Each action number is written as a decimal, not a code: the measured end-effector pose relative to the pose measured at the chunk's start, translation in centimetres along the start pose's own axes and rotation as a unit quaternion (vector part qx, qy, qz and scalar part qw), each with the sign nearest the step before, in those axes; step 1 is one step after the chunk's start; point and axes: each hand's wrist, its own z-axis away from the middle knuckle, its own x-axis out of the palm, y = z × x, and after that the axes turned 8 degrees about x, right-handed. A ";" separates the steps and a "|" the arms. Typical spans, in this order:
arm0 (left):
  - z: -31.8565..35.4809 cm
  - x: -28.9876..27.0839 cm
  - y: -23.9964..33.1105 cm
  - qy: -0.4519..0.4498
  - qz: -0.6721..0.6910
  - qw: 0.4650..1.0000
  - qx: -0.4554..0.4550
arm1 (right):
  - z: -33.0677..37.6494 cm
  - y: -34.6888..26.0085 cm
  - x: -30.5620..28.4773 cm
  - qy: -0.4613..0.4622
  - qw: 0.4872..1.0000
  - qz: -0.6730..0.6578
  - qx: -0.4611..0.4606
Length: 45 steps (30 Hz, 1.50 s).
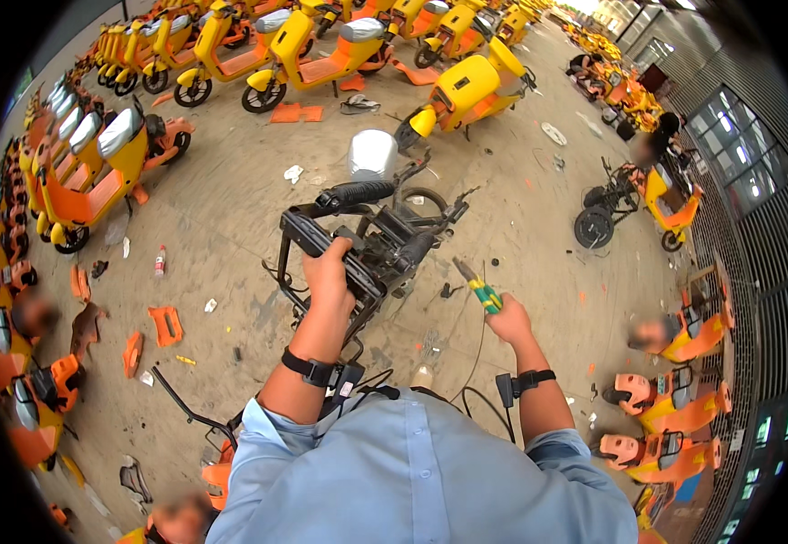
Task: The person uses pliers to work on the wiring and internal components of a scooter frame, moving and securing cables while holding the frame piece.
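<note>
In front of me stands a stripped scooter frame (378,292), black and bare of its body panels, with dark handlebar grips (355,193). My left hand (326,279) is closed around a black bar on its near left side. To the right of the frame, my right hand (510,321) grips pliers (482,292) with green and yellow handles. Their grey jaws point up and left, apart from the frame. A silver-covered seat (372,154) appears just beyond the handlebar. What my left fingertips press on is partly hidden.
Rows of yellow-orange scooters (321,59) fill the far side and left. Orange panels (166,326) and a bottle (160,260) lie on the floor at left. At right are a partly stripped scooter (595,222), a crouching person (661,136) and more scooters (671,403) along the wall.
</note>
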 end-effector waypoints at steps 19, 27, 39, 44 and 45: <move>2.8 0.4 0.8 -0.055 -0.070 0.996 -0.031 | -3.0 5.3 6.3 -0.103 0.994 -0.037 -0.014; 2.3 1.1 0.4 0.025 -0.136 0.990 -0.009 | -10.2 -2.4 3.0 -0.123 0.988 0.033 -0.091; 2.6 -1.4 0.1 0.094 -0.110 0.988 0.048 | -15.2 -3.3 4.4 -0.275 0.943 -0.051 -0.182; 3.2 -2.4 1.1 0.102 -0.123 0.987 0.036 | -13.7 -4.3 4.1 -0.312 0.931 -0.096 -0.163; 3.3 -2.5 1.4 0.114 -0.126 0.984 0.045 | -13.3 -4.6 4.3 -0.324 0.929 -0.097 -0.150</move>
